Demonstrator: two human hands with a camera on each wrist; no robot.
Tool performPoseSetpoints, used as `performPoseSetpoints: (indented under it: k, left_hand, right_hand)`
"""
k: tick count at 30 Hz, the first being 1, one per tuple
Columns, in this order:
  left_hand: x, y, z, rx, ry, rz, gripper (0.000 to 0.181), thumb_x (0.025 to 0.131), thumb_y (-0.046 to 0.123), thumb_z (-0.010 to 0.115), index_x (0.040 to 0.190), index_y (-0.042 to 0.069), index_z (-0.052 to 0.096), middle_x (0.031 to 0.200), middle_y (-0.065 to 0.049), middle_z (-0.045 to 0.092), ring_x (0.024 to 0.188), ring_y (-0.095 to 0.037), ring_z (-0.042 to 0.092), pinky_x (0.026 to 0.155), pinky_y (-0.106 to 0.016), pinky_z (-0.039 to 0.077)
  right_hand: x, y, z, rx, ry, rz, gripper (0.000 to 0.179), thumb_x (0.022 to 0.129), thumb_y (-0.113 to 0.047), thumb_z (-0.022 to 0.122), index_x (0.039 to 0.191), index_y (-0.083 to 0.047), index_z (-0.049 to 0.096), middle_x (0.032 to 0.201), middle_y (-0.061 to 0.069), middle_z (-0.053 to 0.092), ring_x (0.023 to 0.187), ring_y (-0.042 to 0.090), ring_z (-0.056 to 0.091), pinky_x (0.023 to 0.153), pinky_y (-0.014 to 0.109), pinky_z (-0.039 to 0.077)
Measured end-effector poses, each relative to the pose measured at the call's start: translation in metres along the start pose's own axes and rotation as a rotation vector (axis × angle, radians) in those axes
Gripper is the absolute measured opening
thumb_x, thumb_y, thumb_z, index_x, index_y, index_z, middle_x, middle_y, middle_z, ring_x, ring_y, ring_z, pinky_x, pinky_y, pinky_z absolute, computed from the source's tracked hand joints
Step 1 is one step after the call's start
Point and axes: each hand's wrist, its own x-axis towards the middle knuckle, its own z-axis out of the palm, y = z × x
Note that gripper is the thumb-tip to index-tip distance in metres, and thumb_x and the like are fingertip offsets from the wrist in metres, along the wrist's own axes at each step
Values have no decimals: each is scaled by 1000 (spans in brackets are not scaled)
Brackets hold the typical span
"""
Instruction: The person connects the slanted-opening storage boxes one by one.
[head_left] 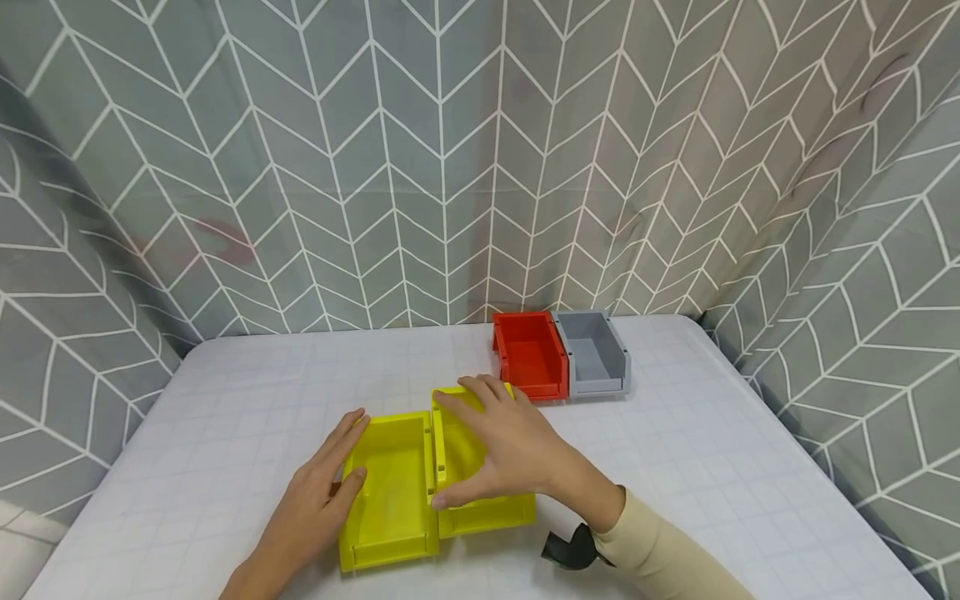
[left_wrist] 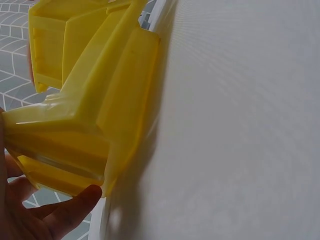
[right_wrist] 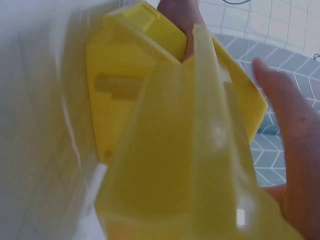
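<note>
Two yellow storage bins stand side by side near the front of the table. My left hand (head_left: pixel 311 500) holds the left yellow bin (head_left: pixel 390 492) by its outer wall, thumb at the rim and fingers toward the back corner. In the left wrist view its thumb (left_wrist: pixel 75 210) touches a lower corner of that bin. My right hand (head_left: pixel 510 442) spans the right yellow bin (head_left: pixel 487 518), fingers over the back rim and thumb near the wall where the bins meet. That bin sits slightly farther back; the hand covers much of its inside.
Behind to the right, a red bin (head_left: pixel 531 354) and a grey bin (head_left: pixel 592 354) stand against each other near the table's back edge. A black strap (head_left: pixel 568 548) hangs by the right wrist. Patterned grey curtains (head_left: pixel 405 167) surround the white table (head_left: pixel 247 392).
</note>
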Motion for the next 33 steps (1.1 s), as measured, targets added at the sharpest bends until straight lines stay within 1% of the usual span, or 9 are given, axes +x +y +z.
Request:
performPoseSetpoints:
  k: [3, 8, 15, 17, 19, 22, 24, 26, 33]
  left_hand:
    - [0, 0, 1, 12, 2, 0, 63, 104, 9, 58, 163, 15, 36, 170, 0, 25, 146, -33, 40, 88, -41, 61]
    - [-1, 0, 1, 18, 6, -3, 63, 104, 8, 59, 163, 13, 37, 169, -2, 26, 145, -34, 41, 88, -42, 60]
    - [0, 1, 3, 32, 25, 1, 64, 103, 6, 60, 162, 13, 38, 169, 0, 27, 144, -32, 44, 85, -39, 61]
    - [0, 3, 4, 53, 33, 2, 63, 102, 6, 60, 162, 12, 39, 169, -1, 28, 143, -32, 44, 88, -42, 60]
    - [1, 4, 4, 71, 42, -3, 63, 101, 5, 60, 161, 10, 40, 168, -2, 29, 144, -31, 44, 95, -47, 57]
    - [2, 6, 6, 90, 46, -10, 64, 100, 3, 59, 161, 9, 39, 168, -2, 29, 147, -31, 40, 108, -54, 46]
    - [3, 7, 9, 94, 46, -13, 65, 100, 3, 59, 161, 9, 39, 168, -2, 29, 148, -30, 39, 112, -55, 40]
    - [5, 8, 10, 98, 47, -11, 65, 100, 2, 59, 161, 8, 39, 168, -2, 29, 148, -30, 38, 113, -55, 37]
    - [6, 10, 12, 94, 50, -21, 66, 100, 4, 59, 162, 9, 38, 168, -3, 30, 148, -31, 38, 113, -56, 38]
  right_hand:
    - [-1, -3, 0, -30, 10, -11, 107, 72, -88, 65, 160, -31, 42, 156, 7, 41, 141, 29, 38, 111, 60, 39]
    - [0, -5, 1, -34, 20, -18, 106, 72, -86, 67, 159, -29, 44, 153, 8, 43, 137, 28, 40, 108, 59, 41]
    - [1, -6, -1, -29, 16, -13, 105, 73, -86, 66, 159, -29, 46, 153, 11, 44, 136, 30, 41, 105, 60, 43]
    - [1, -7, -1, -27, 14, -10, 105, 73, -86, 66, 158, -29, 46, 152, 10, 44, 136, 30, 41, 105, 60, 42]
    - [0, -7, -2, -24, 13, -8, 104, 73, -86, 66, 158, -29, 46, 152, 10, 44, 136, 30, 41, 105, 60, 42]
    - [0, -6, -2, -29, 13, -9, 104, 74, -85, 66, 158, -28, 47, 152, 10, 44, 135, 30, 42, 104, 60, 43]
    - [0, -4, -3, -35, 12, -7, 104, 74, -85, 66, 158, -28, 47, 152, 10, 44, 135, 30, 42, 103, 60, 44]
    - [-1, -3, -4, -35, 5, -1, 103, 74, -84, 66, 158, -28, 47, 153, 10, 43, 136, 30, 41, 104, 61, 43]
    - [-1, -1, -6, 1, -21, 15, 103, 74, -84, 66, 159, -30, 45, 155, 10, 41, 138, 31, 39, 107, 64, 40]
